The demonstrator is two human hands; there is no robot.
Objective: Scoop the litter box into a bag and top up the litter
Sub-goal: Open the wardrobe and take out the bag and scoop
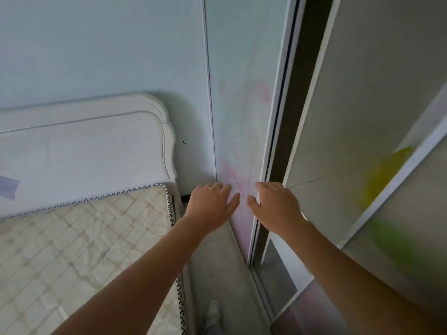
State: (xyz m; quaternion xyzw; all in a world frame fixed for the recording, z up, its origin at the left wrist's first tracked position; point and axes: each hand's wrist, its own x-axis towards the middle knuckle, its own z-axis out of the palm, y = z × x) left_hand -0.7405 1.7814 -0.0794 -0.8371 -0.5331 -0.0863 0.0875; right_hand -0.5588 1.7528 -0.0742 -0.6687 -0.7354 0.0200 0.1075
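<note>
1. Both hands lie flat on the pale sliding wardrobe door with its pink flower print. The left hand and right hand have straight fingers, loosely together, holding nothing.
2. Press evenly and push sideways along the track, not inward, so the panel does not jam.
3. No litter box, scoop or bag is in view; they are probably inside the dark wardrobe opening.
4. Mind the cream quilted mattress close on the left.
</note>
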